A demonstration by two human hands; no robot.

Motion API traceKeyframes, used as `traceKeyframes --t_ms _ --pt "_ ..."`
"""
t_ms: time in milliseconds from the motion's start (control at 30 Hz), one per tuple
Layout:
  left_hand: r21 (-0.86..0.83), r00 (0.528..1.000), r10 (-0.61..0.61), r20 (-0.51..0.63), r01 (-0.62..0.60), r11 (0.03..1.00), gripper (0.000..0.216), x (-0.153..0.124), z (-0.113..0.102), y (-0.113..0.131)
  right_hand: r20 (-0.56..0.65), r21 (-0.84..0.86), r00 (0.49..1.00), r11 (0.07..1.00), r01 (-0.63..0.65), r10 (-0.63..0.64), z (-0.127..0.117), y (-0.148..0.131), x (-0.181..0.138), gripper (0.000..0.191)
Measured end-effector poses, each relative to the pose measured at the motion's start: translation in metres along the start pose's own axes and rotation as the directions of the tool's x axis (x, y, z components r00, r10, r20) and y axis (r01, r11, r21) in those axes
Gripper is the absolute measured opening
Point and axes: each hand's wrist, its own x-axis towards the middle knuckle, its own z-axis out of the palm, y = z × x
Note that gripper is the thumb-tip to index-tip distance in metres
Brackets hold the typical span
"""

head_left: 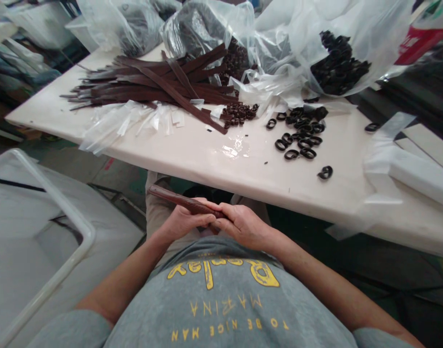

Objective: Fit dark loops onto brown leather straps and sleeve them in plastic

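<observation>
Both hands are low over my lap, below the table's near edge. My left hand (187,221) and my right hand (241,224) are closed together around one end of a dark brown leather strap (178,198), which sticks out up and to the left. On the white table (214,162) lies a pile of the same brown straps (159,84). Several small brown loops (239,113) sit beside the pile, and several black loops (303,135) lie further right.
Clear plastic bags (337,53) holding dark parts crowd the back of the table. Empty clear sleeves (127,123) lie at the front left. A white bin with a tubular rim (67,212) stands at my left. White flat pieces (417,174) lie at the right edge.
</observation>
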Motion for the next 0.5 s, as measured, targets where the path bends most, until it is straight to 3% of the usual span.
traceKeyframes --t_ms 100,267,367,500 --pt "-0.148 0.999 0.001 -0.039 -0.007 0.989 0.028 0.003 -0.015 -0.002 0.033 0.102 0.999 0.995 0.008 -0.011 -0.010 0.008 -0.007 0.025" --pt "-0.400 0.946 0.027 -0.323 -0.163 0.902 0.042 0.004 -0.040 -0.009 0.115 0.227 0.992 0.970 -0.085 0.060 -0.016 0.030 -0.022 0.017" --pt "-0.468 0.951 -0.018 -0.308 -0.135 0.873 0.052 0.000 -0.033 -0.020 0.059 0.264 0.993 0.958 -0.116 0.104 -0.006 0.034 -0.017 0.019" --pt "-0.452 0.965 -0.102 -0.242 -0.019 0.892 0.048 -0.009 -0.005 -0.034 -0.001 0.077 0.998 0.995 -0.059 0.060 0.013 0.032 -0.001 0.018"
